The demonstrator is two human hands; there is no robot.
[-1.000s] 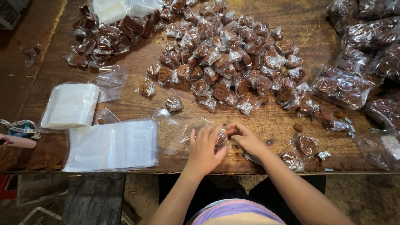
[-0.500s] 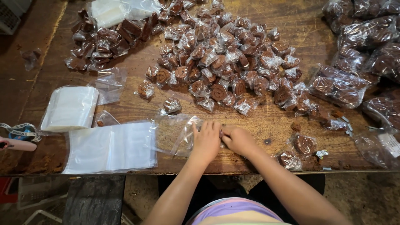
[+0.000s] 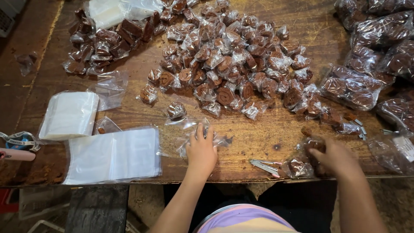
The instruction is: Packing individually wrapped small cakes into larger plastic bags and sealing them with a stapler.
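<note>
Worn brown wooden tabletop (image 3: 284,142) fills the frame. At left lie two stacks of clear flat bags (image 3: 114,155), with a pink handle (image 3: 17,154) at the edge. Centre, the left hand (image 3: 202,151) presses flat, fingers together, on a clear bag (image 3: 196,136). Half a second ago both hands met there; now the right hand (image 3: 334,157) has moved to lower right, fingers curled over wrapped brown rolls (image 3: 302,166). Above sits a big pile of wrapped rolls (image 3: 233,56); filled bags (image 3: 349,88) line the right.
</note>
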